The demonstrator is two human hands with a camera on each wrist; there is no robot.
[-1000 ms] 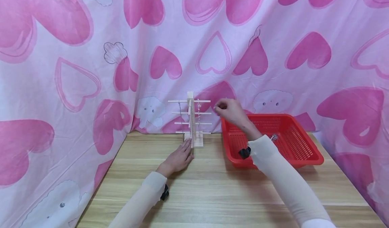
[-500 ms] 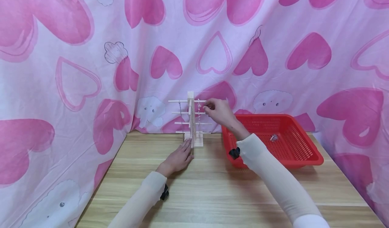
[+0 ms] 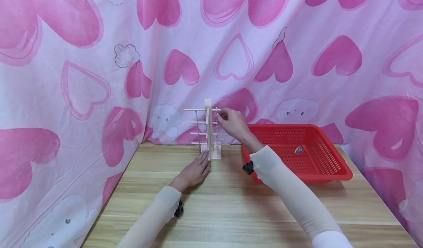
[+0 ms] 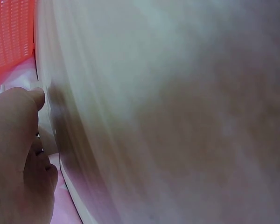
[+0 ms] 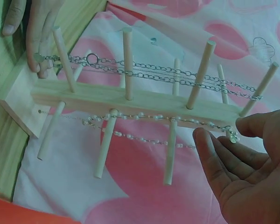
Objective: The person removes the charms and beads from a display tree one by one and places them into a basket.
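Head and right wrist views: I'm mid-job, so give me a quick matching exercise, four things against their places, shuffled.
Things
1. Left hand
2. Right hand
3. Silver chain
4. Small shiny piece

Places
A. Inside the red basket
B. Hung from a top peg of the wooden stand
C. At the stand's base
D. At the top end of the beaded necklace

Right pairs: 1-C, 2-D, 3-B, 4-A
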